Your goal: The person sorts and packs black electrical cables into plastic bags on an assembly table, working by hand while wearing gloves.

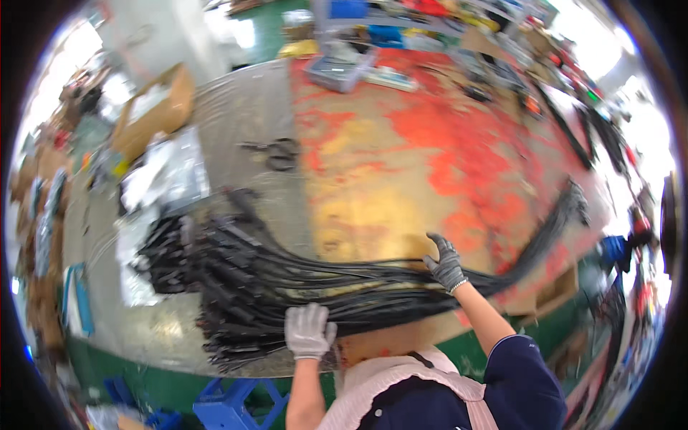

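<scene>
A long bundle of black cables (373, 304) stretches across the table, with thick black connector ends (233, 276) heaped at the left. At the right the bundle narrows and bends away toward the far side. My left hand (309, 331), in a pale glove, lies flat on the near edge of the bundle beside the connector ends. In a darker grey glove, my right hand (446, 265) is at the bundle's far edge, right of its middle. Its thumb and fingers are spread and nothing shows between them. Whether it touches the cables I cannot tell.
Black-handled scissors (279, 153) lie beyond the cables. Clear plastic bags (168, 172) and a cardboard box (154, 111) stand at the left. A plastic bin (342, 70) sits at the table's far edge. Below the near edge is a blue stool (233, 407).
</scene>
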The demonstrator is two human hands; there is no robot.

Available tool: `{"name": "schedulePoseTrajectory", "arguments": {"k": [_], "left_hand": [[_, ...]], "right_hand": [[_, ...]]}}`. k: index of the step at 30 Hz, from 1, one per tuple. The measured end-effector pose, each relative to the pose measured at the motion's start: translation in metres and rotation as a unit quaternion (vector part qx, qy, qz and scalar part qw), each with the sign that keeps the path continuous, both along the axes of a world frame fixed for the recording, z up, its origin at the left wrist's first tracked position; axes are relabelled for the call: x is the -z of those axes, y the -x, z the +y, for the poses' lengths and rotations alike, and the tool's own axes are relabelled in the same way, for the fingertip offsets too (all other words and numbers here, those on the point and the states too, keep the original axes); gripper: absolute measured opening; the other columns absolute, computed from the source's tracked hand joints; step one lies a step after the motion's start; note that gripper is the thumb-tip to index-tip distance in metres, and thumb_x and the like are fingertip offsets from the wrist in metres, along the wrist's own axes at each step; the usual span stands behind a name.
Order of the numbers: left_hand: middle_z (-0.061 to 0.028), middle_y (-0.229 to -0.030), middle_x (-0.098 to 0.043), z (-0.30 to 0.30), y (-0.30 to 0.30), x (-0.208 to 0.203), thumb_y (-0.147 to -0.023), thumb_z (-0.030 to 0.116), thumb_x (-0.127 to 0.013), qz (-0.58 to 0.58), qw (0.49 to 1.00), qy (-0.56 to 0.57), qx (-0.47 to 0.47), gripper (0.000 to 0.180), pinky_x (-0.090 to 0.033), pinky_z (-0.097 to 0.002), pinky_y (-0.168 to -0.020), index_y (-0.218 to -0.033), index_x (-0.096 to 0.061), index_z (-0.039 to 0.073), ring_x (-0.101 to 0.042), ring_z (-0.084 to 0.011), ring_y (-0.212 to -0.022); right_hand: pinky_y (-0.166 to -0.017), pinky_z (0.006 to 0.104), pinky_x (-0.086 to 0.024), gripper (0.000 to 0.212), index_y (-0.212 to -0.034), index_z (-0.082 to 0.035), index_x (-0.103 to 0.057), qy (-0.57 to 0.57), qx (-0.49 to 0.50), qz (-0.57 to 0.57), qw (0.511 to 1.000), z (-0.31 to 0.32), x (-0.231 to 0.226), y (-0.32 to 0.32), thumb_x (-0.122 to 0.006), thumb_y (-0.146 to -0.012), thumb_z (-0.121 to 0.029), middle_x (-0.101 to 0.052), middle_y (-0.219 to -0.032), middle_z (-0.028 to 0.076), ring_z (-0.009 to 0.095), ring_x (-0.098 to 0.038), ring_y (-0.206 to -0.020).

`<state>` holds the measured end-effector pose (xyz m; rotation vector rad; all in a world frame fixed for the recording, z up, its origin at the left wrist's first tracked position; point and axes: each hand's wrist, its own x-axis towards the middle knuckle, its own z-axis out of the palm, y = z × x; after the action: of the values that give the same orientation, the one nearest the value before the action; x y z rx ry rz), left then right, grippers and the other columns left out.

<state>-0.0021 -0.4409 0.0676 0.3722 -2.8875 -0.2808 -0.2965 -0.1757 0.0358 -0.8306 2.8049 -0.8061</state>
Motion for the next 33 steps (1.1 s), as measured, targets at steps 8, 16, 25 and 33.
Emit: {"name": "schedulePoseTrajectory", "arguments": {"k": [8, 16, 25, 33], "left_hand": [[-0.0175, -0.119, -0.056, 0.039, 0.007, 0.011, -0.078, 0.026, -0.062, 0.059, 0.994, 0.088, 0.001, 0.042, -0.029, -0.0568, -0.108, -0.113, -0.058, 0.004, -0.050, -0.0380, -0.113], [-0.0222, -0.126, -0.052, 0.254, 0.144, 0.016, -0.068, 0.040, -0.073, 0.008, 0.946, -0.050, 0.320, 0.074, -0.031, -0.0599, -0.105, -0.127, -0.049, 0.003, -0.047, -0.0418, -0.117], [-0.0153, -0.112, -0.061, 0.402, 0.317, -0.010, -0.063, 0.044, -0.077, -0.334, 0.908, -0.037, 0.249, 0.070, -0.047, -0.0404, -0.093, -0.117, -0.053, 0.006, -0.059, -0.0296, -0.106], [-0.0177, -0.103, -0.066, 0.330, 0.401, -0.172, -0.072, 0.025, -0.076, -0.186, 0.945, -0.230, 0.138, 0.047, -0.050, -0.0389, -0.089, -0.115, -0.064, 0.009, -0.064, -0.0308, -0.100]], "right_hand": [[-0.104, 0.0361, -0.040, 0.066, -0.137, -0.006, -0.045, 0.003, 0.290, 0.023, 0.957, 0.309, -0.029, -0.124, -0.070, -0.076, -0.006, -0.053, -0.131, 0.013, 0.026, -0.050, -0.123], [-0.106, 0.0412, -0.037, 0.077, -0.136, -0.011, -0.043, -0.190, 0.233, -0.026, 0.953, 0.381, -0.042, -0.056, -0.077, -0.069, -0.030, -0.049, -0.132, 0.013, 0.032, -0.047, -0.124], [-0.103, 0.0405, -0.040, 0.073, -0.122, -0.014, -0.057, -0.297, -0.273, -0.016, 0.915, 0.332, -0.037, 0.124, -0.082, -0.058, -0.039, -0.058, -0.122, 0.008, 0.025, -0.052, -0.119], [-0.095, 0.0448, -0.046, 0.056, -0.123, -0.011, -0.056, 0.094, -0.112, 0.190, 0.971, 0.322, -0.129, 0.241, -0.065, -0.081, -0.047, -0.064, -0.114, 0.011, 0.028, -0.061, -0.108]]}}
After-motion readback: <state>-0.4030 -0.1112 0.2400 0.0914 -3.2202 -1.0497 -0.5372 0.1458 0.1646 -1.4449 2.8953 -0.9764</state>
